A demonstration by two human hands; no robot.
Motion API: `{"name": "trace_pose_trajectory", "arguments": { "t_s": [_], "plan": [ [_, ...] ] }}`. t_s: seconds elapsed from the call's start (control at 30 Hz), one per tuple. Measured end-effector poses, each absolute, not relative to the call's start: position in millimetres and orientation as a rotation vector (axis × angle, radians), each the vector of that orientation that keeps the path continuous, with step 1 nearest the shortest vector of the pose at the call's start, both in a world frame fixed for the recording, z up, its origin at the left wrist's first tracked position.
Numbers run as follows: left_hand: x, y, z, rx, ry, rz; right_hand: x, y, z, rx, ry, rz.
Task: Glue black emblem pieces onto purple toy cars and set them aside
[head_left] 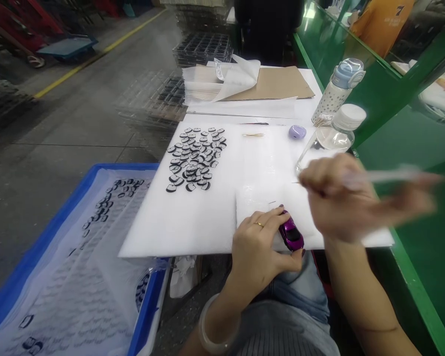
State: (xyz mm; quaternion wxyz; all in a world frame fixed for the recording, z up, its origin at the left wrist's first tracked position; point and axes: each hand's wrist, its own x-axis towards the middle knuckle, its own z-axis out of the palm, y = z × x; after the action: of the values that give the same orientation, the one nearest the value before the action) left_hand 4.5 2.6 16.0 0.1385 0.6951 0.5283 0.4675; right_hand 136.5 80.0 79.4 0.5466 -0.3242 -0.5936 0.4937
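A small purple toy car point(292, 234) sits at the front of the white foam sheet, held by my left hand point(257, 247) with the fingers at one end and the thumb at the other. Raised above the right side of the sheet, my right hand point(344, 202) is smeared by motion. Its fingers are curled round a thin pale stick point(385, 175), too blurred to name more closely. Many small black-edged clear parts point(195, 160) lie spread over the left half of the sheet. A short thin sliver point(272, 202) rests just beyond the car.
Behind my right hand stand a clear bottle with a white cap point(350, 117) and a dotted flask point(332, 99). A lilac case point(297, 131) and toothpicks point(252, 134) lie mid-table. Cardboard point(282, 83) is at the back. A blue tray point(77, 202) holds more parts at left.
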Motion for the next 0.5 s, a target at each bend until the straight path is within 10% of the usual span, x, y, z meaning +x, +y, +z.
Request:
{"name": "trace_pose_trajectory", "arguments": {
  "t_s": [0.5],
  "plan": [
    [5,2,18,2.099,1.571,1.342,142,52,64,-1.168,-1.848,0.54]
  ]
}}
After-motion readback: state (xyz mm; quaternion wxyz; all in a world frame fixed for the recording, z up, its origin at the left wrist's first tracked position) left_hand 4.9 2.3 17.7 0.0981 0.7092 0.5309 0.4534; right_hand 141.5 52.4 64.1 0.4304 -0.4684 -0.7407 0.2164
